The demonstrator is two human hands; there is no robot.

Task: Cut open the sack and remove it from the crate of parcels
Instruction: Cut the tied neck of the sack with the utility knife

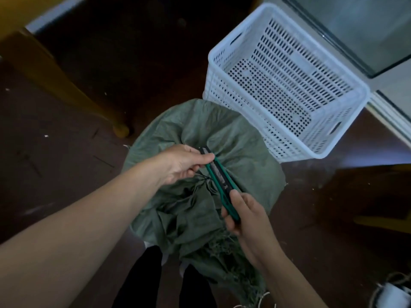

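Observation:
A grey-green woven sack (pixel 195 130), gathered and tied at its top, stands on the floor right below me. Over its bunched neck I hold a green utility knife (pixel 220 181). My right hand (pixel 244 216) grips the knife's handle at the near end. My left hand (pixel 184 163) pinches the knife's far tip between thumb and fingers. The sack's frayed mouth hangs toward me. What the sack covers is hidden.
An empty white perforated plastic crate (pixel 287 83) sits on the dark floor just beyond the sack at the right. A yellow wooden furniture leg (pixel 66 92) slants at the left. A glass door frame (pixel 378 63) runs along the far right. My dark trouser legs (pixel 142 281) stand below.

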